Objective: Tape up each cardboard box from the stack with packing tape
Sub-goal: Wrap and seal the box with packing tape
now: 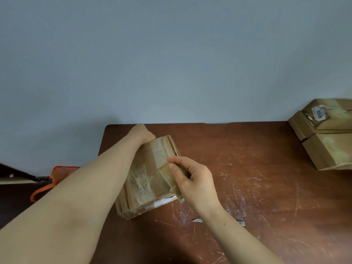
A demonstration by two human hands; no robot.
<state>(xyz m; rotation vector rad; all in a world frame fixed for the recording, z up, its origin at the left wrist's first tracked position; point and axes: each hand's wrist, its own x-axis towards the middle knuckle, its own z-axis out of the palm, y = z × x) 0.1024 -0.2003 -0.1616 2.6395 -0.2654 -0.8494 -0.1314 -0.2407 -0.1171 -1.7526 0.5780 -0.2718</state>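
Observation:
A small worn cardboard box (144, 176) lies on the scratched brown table (257, 187), left of the middle, with old tape strips across its top. My left hand (142, 133) reaches over the box's far left corner and curls down behind it. My right hand (190, 178) grips a roll of brownish packing tape (170, 178) held on edge against the box's right side. A strip of tape runs from the roll up across the box top.
Two more cardboard boxes (327, 134) are stacked at the table's far right, the upper one with a white label. A utility knife (241, 223) lies on the table behind my right wrist. An orange strap (55, 178) lies on the floor at the left. A plain wall rises behind the table.

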